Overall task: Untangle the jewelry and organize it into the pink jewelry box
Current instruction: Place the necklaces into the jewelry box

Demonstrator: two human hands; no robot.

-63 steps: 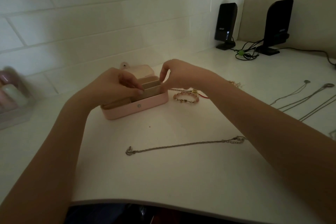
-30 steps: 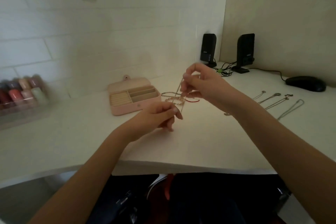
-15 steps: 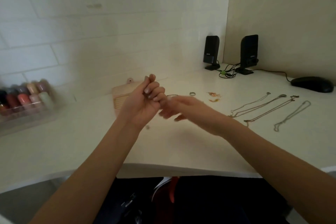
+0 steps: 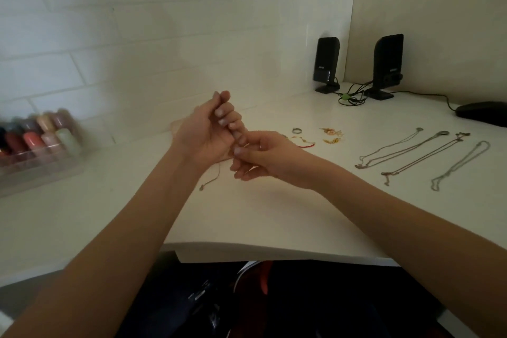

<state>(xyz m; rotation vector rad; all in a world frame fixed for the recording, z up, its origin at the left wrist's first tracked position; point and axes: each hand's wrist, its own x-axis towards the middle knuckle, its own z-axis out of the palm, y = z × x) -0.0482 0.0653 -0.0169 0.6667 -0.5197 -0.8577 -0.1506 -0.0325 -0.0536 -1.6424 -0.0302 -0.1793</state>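
Observation:
My left hand (image 4: 208, 132) is raised above the desk with its fingers curled, gripping a thin chain necklace (image 4: 212, 180) whose free end dangles below the wrist down to the white desk. My right hand (image 4: 260, 155) sits just right of it, fingertips pinching the same chain near the left hand's little finger. The pink jewelry box (image 4: 175, 125) is almost fully hidden behind my left hand; only a sliver of its edge shows. A red cord bracelet (image 4: 303, 143), a ring (image 4: 296, 130) and gold earrings (image 4: 330, 134) lie on the desk behind my right hand.
Several long necklaces (image 4: 411, 153) lie side by side on the right of the desk (image 4: 274, 214). A clear tray of nail polish bottles (image 4: 38, 140) stands at the left. Two black speakers (image 4: 327, 63) with cables and a black mouse (image 4: 482, 112) sit at the back right.
Both hands left the jewelry box, picked the chain up off the desk and lifted it. The left hand has closed round it and the right hand has come in beside it.

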